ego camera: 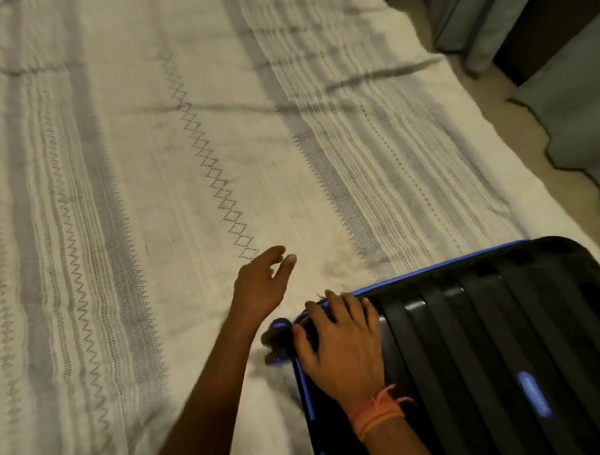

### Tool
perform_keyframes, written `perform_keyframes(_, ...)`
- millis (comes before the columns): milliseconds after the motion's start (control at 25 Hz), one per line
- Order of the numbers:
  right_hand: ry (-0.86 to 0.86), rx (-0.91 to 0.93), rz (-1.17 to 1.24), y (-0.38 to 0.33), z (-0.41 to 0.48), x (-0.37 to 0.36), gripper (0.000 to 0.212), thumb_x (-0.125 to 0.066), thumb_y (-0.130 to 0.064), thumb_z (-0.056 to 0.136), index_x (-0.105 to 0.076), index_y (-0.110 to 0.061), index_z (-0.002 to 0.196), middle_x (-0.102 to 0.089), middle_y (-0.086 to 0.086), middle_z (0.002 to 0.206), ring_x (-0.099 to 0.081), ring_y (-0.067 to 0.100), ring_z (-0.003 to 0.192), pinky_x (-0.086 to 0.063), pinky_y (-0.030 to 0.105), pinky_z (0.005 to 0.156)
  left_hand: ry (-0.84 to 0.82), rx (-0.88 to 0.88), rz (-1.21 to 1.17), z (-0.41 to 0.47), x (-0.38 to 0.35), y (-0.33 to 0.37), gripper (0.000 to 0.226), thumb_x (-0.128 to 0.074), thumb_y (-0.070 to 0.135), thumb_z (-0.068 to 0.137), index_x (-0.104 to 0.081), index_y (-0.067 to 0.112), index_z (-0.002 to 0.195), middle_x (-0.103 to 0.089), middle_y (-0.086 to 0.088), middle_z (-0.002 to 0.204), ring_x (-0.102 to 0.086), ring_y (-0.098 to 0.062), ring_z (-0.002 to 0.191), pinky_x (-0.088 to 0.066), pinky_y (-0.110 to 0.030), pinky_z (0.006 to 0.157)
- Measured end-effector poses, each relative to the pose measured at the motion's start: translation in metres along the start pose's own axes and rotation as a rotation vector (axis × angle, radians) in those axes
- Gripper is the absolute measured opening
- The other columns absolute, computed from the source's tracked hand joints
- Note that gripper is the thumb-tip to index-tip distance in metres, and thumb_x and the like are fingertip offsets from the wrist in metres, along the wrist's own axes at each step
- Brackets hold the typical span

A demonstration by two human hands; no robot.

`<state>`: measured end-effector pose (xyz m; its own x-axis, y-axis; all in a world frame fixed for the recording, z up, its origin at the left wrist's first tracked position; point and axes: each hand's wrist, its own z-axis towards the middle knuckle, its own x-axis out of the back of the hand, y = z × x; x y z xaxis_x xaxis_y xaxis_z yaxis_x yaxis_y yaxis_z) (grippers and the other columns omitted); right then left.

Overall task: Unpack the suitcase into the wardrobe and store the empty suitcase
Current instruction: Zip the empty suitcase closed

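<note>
Rests the right hand (342,344), fingers spread and gripping nothing, on the near left corner of the black, blue-trimmed suitcase (485,336), just beside its wheel (279,335). Holds the left hand (261,287) loose and empty just left of the suitcase. Has the suitcase lying closed on the striped bedspread (158,154).

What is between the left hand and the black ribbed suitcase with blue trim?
Only bare white patterned bedspread, seen in the head view.
</note>
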<state>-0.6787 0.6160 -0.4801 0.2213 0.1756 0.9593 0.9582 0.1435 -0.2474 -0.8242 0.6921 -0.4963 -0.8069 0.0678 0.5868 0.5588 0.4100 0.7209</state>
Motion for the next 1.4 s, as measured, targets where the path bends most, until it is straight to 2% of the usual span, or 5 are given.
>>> perform_keyframes(240, -0.064, 0.041, 0.054, 0.034, -0.102, 0.007, 0.071, -0.027, -0.067, 0.090, -0.004, -0.038, 0.151, -0.006, 0.003, 0.161, 0.003, 0.023, 0.147, 0.000, 0.043, 0.113, -0.063, -0.134, 0.069, -0.155, -0.056, 0.008, 0.062, -0.028, 0.055, 0.094, -0.048, 0.018, 0.138, -0.019, -0.001, 0.158, -0.022, -0.023, 0.144, -0.021, -0.032, 0.114)
perform_keyframes(440, -0.250, -0.043, 0.009, 0.055, -0.187, 0.018, 0.081, -0.039, -0.070, 0.078, -0.008, -0.045, 0.148, -0.024, 0.004, 0.156, -0.026, 0.026, 0.141, -0.010, 0.045, 0.112, -0.211, -0.133, 0.061, -0.241, -0.082, 0.011, 0.051, -0.041, 0.045, 0.097, -0.040, 0.024, 0.144, 0.029, 0.013, 0.151, -0.012, -0.016, 0.147, -0.029, -0.035, 0.113)
perform_keyframes(600, -0.298, -0.045, 0.134, 0.072, -0.223, 0.038, 0.072, -0.049, -0.046, 0.089, -0.003, -0.056, 0.143, 0.016, -0.007, 0.156, 0.008, 0.013, 0.144, -0.001, 0.044, 0.116, -0.284, -0.002, -0.024, -0.278, -0.085, 0.011, 0.055, -0.047, 0.045, 0.095, -0.036, 0.024, 0.145, 0.026, 0.004, 0.156, -0.010, -0.016, 0.147, -0.024, -0.032, 0.112)
perform_keyframes(800, -0.213, -0.162, 0.260, 0.092, -0.247, 0.059, 0.052, -0.054, -0.035, 0.087, -0.042, -0.040, 0.137, -0.027, -0.009, 0.155, -0.024, 0.012, 0.143, -0.023, 0.042, 0.115, -0.284, 0.125, -0.022, -0.302, -0.089, 0.016, 0.066, -0.057, 0.038, 0.092, -0.028, 0.022, 0.148, 0.013, -0.015, 0.158, -0.007, -0.027, 0.147, -0.017, -0.032, 0.115)
perform_keyframes(1400, -0.156, -0.471, 0.133, 0.321, -0.146, 0.123, 0.085, -0.043, -0.080, 0.076, 0.005, -0.058, 0.142, 0.024, 0.000, 0.157, 0.013, 0.040, 0.144, -0.010, 0.068, 0.109, 0.228, 0.729, 0.094, -0.255, -0.147, 0.093, 0.102, -0.053, 0.087, 0.058, -0.021, 0.045, 0.144, -0.014, -0.017, 0.151, -0.029, -0.042, 0.131, -0.021, -0.051, 0.112)
